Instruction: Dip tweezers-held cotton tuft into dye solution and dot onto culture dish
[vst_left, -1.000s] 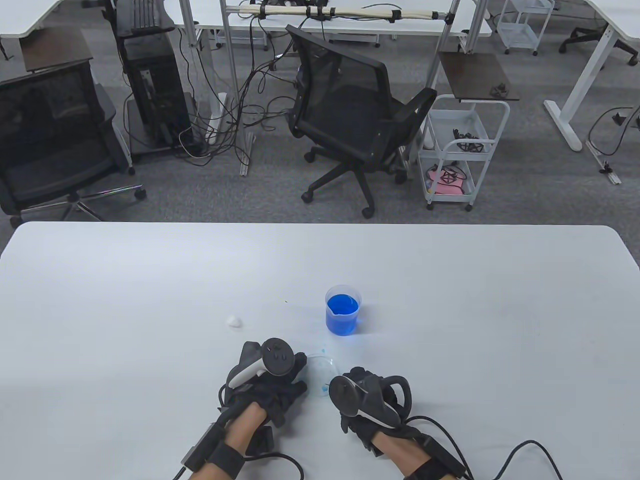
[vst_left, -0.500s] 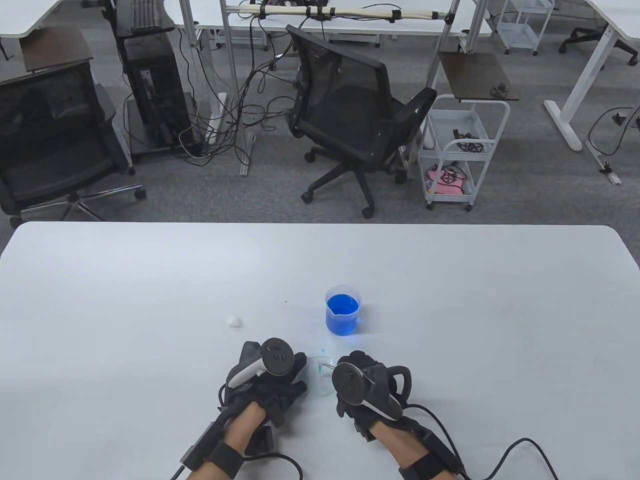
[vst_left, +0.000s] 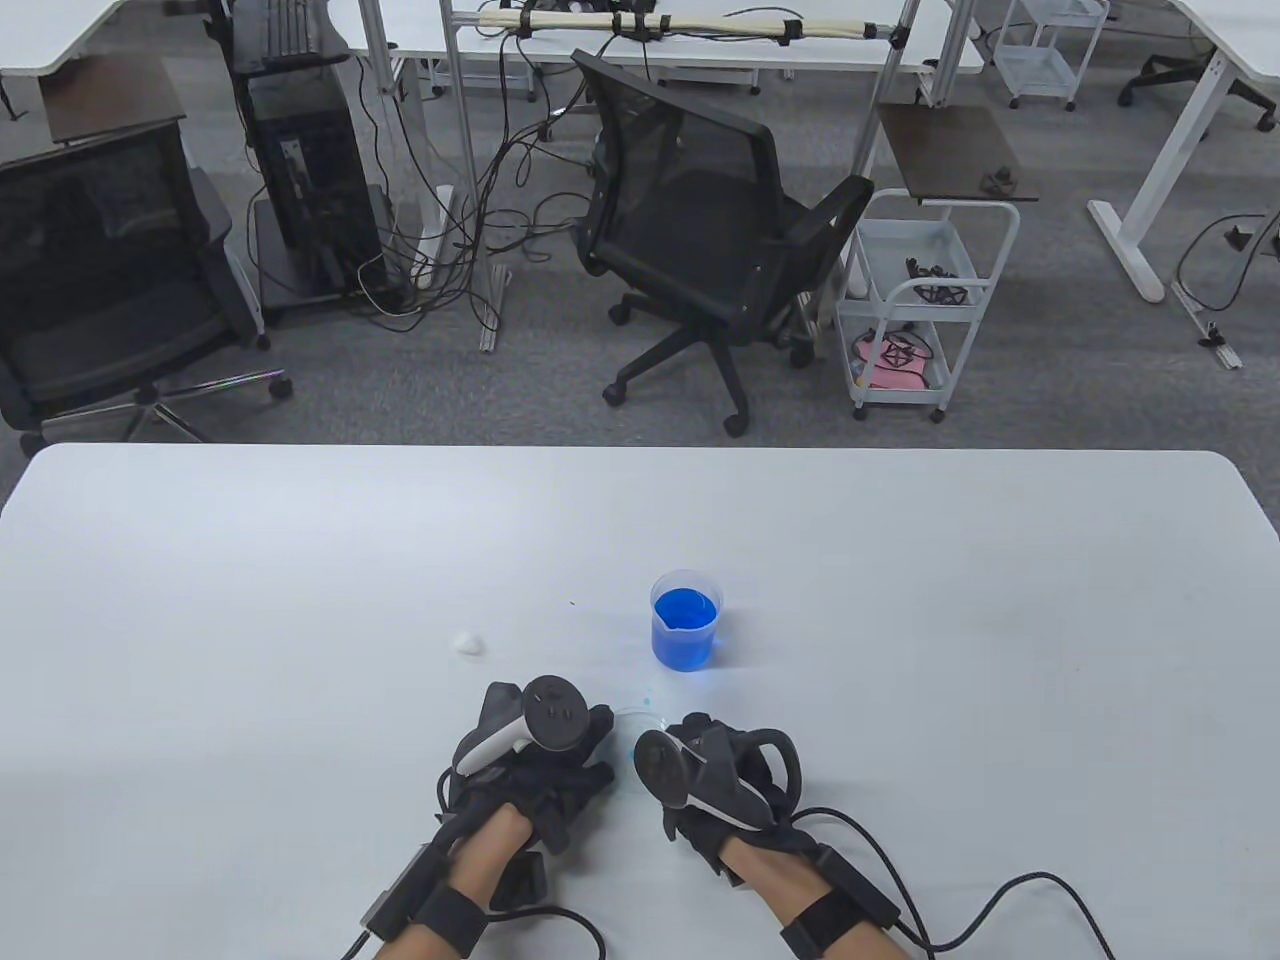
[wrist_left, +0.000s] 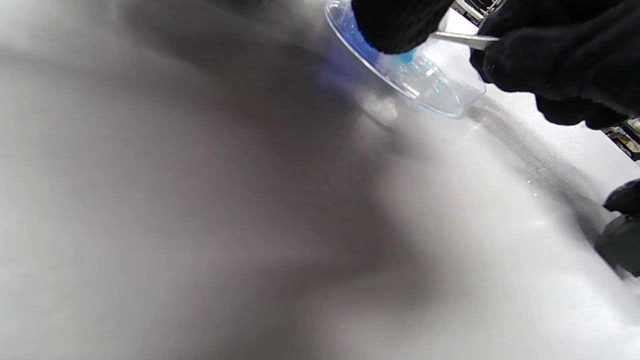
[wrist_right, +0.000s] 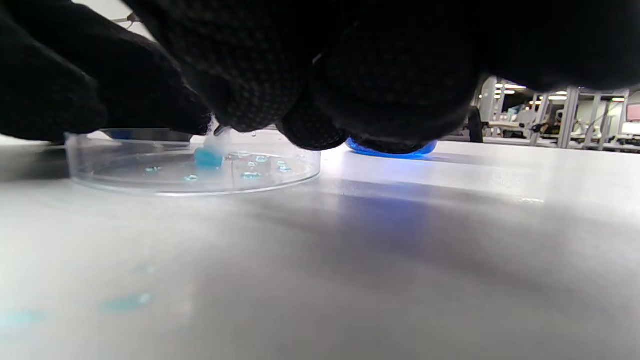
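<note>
Near the table's (vst_left: 900, 560) front edge, our right hand (vst_left: 715, 775) has slid left over the dish (wrist_right: 192, 167), pinching tweezers (wrist_left: 462, 40) whose blue cotton tuft (wrist_right: 207, 157) now touches its floor among earlier drops; our left hand (vst_left: 540, 755) holds the rim, so another dot is landing.

Chair behind my table: black mesh office chair (vst_left: 700, 230) on grey carpet.
Cart to its right: white wire trolley (vst_left: 925, 300).
Far left: computer tower (vst_left: 305, 190), cables beside.
</note>
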